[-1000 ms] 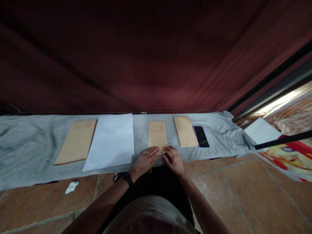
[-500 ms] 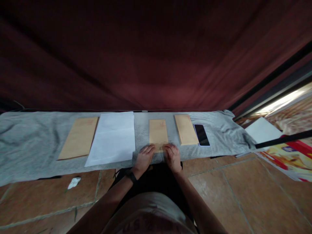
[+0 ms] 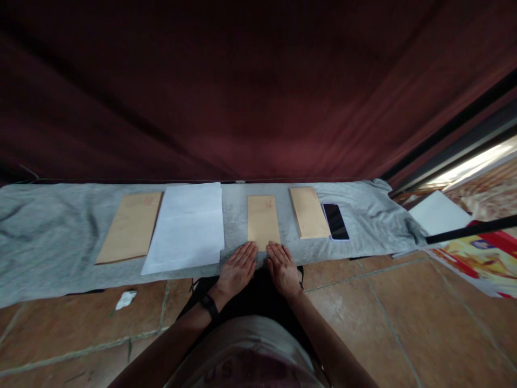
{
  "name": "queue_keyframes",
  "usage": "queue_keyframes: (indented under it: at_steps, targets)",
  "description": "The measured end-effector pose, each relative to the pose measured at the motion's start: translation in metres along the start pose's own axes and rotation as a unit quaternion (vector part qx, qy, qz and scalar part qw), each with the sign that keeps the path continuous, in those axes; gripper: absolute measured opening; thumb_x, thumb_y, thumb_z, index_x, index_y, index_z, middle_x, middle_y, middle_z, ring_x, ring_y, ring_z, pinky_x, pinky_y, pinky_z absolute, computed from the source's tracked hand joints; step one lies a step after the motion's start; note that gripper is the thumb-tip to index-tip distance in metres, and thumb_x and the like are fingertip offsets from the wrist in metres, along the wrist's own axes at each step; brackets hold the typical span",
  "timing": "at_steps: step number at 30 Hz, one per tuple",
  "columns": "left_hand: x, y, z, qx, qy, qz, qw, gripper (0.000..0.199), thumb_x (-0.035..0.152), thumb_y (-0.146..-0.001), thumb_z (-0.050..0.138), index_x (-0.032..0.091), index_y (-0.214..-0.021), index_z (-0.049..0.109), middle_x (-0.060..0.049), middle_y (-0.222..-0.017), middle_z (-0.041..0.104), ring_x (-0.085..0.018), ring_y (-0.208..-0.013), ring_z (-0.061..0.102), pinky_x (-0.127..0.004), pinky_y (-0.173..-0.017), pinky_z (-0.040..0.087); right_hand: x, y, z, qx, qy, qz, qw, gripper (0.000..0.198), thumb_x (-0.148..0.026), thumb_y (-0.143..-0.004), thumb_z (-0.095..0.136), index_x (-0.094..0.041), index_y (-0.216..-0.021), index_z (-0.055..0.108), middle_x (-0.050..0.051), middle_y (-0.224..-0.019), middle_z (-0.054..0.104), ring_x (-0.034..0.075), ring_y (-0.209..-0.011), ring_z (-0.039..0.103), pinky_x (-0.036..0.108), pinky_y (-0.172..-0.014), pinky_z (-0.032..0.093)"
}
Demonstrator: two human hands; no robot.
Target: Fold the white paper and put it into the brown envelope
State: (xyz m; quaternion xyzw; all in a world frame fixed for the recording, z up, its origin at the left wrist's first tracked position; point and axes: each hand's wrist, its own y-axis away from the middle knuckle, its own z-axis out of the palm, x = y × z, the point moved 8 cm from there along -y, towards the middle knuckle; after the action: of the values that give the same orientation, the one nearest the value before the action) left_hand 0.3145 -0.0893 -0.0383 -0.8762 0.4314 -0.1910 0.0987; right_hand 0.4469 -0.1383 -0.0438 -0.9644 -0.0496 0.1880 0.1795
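A brown paper envelope [image 3: 262,220] lies flat on the grey cloth in front of me, faint red print at its top right. On its near left corner rest the fingertips of my left hand [image 3: 238,265], stretched out and flat. My right hand [image 3: 283,269] lies the same way on the near right corner, fingers extended. Both hands cover parts of the envelope's near edge. Left of it lies a stack of white paper [image 3: 188,229], and to the right a thicker pile of brown envelopes [image 3: 309,213].
Beyond the paper stack lie more brown envelopes [image 3: 131,227] at the left. A phone [image 3: 336,221] sits beside the right pile. The grey cloth [image 3: 375,221] covers a narrow bench against a dark red curtain [image 3: 250,108]. A colourful box [image 3: 480,258] stands at the right.
My fingers were curled at the envelope's near edge, pinching it; now they are stretched flat on its near corners. Both hands have drawn slightly towards me. The envelope stays in place.
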Motion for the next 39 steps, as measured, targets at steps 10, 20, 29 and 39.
queue_keyframes:
  at_steps: [10,20,29,39]
  targets:
    - [-0.011,-0.008,-0.001,-0.019,-0.003,-0.114,0.993,0.033,0.019,-0.097,0.045,0.017,-0.121,0.067,-0.013,-0.137,0.064,-0.03,-0.126,0.059,-0.047,-0.106,0.047,0.007,0.005,-0.001,0.022,0.043,0.021,0.999,0.047,-0.021,-0.102,0.042,-0.014,-0.149,0.046,0.013,-0.147,0.056,0.027,-0.141,0.047,0.053,-0.119,0.036]
    - [-0.034,-0.041,0.001,0.006,0.062,-0.316,0.947,0.045,0.015,-0.078,0.068,0.015,-0.121,0.055,-0.013,-0.111,0.065,-0.03,-0.108,0.061,-0.043,-0.096,0.05,-0.004,-0.004,-0.003,0.024,0.085,0.045,0.995,0.043,-0.018,-0.101,0.042,-0.007,-0.14,0.054,0.016,-0.138,0.062,0.029,-0.124,0.056,0.05,-0.112,0.041]
    - [-0.046,-0.043,0.019,0.076,0.503,-0.429,0.746,0.059,0.015,-0.072,0.067,0.018,-0.129,0.048,0.002,-0.08,0.067,-0.017,-0.074,0.068,-0.029,-0.072,0.053,-0.004,-0.016,0.001,-0.013,0.064,0.119,0.991,0.05,-0.023,-0.098,0.05,-0.009,-0.145,0.051,0.021,-0.142,0.057,0.034,-0.114,0.061,0.049,-0.1,0.047]
    - [-0.032,-0.048,-0.007,0.125,0.487,-0.412,0.76,0.041,0.044,-0.087,0.065,0.02,-0.119,0.059,-0.006,-0.1,0.069,-0.018,-0.091,0.069,-0.027,-0.07,0.054,0.041,-0.024,0.012,0.113,-0.505,0.361,0.776,0.04,-0.058,-0.09,0.057,-0.021,-0.076,0.063,0.006,-0.07,0.069,0.023,-0.072,0.069,0.039,-0.076,0.06]
